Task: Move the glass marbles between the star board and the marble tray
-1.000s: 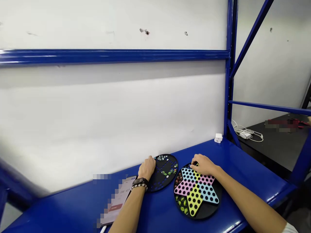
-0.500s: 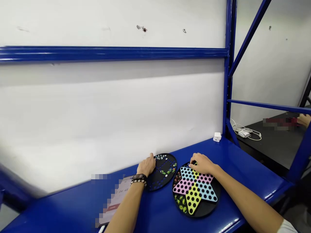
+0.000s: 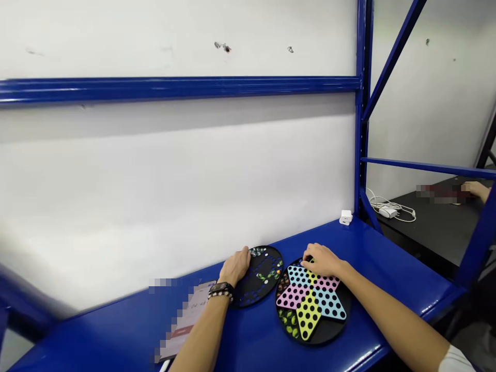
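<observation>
Two round black boards lie side by side on the blue shelf. The right board carries a star of blue, pink and yellow points with black holes and some green marbles at its near left. The left board holds scattered marbles. My left hand, with a watch and bead bracelet at the wrist, rests curled on the left board's far left rim. My right hand sits at the star board's far edge, fingers bent and pinched together on something too small to name.
A booklet lies left of my left arm. A small white plug sits at the shelf's back right by the blue upright. Beyond it a black table holds a white charger with cable, and another person's hand.
My hands stay almost where they were on the two boards. The other person's hand at the far right has come further into view over the black table.
</observation>
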Motion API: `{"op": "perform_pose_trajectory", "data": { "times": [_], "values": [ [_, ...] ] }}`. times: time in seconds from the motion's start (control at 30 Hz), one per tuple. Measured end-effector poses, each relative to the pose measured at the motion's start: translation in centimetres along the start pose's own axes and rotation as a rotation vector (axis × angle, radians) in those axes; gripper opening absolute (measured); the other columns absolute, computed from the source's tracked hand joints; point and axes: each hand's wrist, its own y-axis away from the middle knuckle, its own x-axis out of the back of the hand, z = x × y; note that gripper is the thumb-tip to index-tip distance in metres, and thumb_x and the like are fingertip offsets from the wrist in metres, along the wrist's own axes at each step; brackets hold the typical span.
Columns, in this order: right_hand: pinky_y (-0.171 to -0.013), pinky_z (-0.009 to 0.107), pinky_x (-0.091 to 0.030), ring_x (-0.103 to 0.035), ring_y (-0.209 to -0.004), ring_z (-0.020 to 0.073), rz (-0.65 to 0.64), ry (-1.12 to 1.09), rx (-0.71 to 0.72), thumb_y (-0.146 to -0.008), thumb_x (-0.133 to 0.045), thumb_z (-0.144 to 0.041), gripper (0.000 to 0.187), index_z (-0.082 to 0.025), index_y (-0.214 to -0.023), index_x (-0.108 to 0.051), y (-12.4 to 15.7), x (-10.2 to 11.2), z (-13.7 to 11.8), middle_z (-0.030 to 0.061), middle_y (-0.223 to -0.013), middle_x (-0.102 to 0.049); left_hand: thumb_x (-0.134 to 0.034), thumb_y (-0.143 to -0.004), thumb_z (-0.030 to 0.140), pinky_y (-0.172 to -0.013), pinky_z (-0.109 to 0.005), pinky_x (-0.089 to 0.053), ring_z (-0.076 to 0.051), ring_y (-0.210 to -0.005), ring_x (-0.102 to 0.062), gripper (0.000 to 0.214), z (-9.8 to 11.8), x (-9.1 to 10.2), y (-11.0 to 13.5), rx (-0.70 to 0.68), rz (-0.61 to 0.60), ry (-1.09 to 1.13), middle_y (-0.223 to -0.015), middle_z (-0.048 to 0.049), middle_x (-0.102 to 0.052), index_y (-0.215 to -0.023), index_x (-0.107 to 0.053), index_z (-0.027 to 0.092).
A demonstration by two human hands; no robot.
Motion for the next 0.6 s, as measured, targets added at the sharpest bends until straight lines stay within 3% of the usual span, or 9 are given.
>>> {"op": "perform_pose_trajectory", "data": {
  "times": [0.2, 0.6],
  "values": [
    [-0.080, 0.036, -0.043, -0.056, -0.095, 0.0244, -0.006, -0.005, 0.004, -0.092, -0.049, -0.045, 0.032, -0.020, -0.088, -0.070, -0.21, 0.03, 0.05, 0.0088, -0.099, -0.063, -0.018, -0.102, 0.026, -0.075, -0.038, -0.049, -0.030, -0.089, -0.071, 0.037, 0.16, 0.30, -0.66, 0.040, 0.012, 0.023, -0.098, -0.0181, -0.071, -0.122, -0.046, 0.012],
    [-0.082, 0.037, -0.044, -0.057, -0.094, 0.0247, -0.005, -0.022, 0.006, -0.091, -0.052, -0.043, 0.030, -0.020, -0.089, -0.071, -0.14, 0.01, 0.17, 0.0091, -0.099, -0.064, -0.023, -0.100, 0.025, -0.080, -0.041, -0.049, -0.031, -0.096, -0.069, 0.035, 0.06, 0.00, -1.00, -0.055, -0.058, 0.005, -0.108, -0.0184, -0.070, -0.126, -0.043, 0.013]
  ]
}}
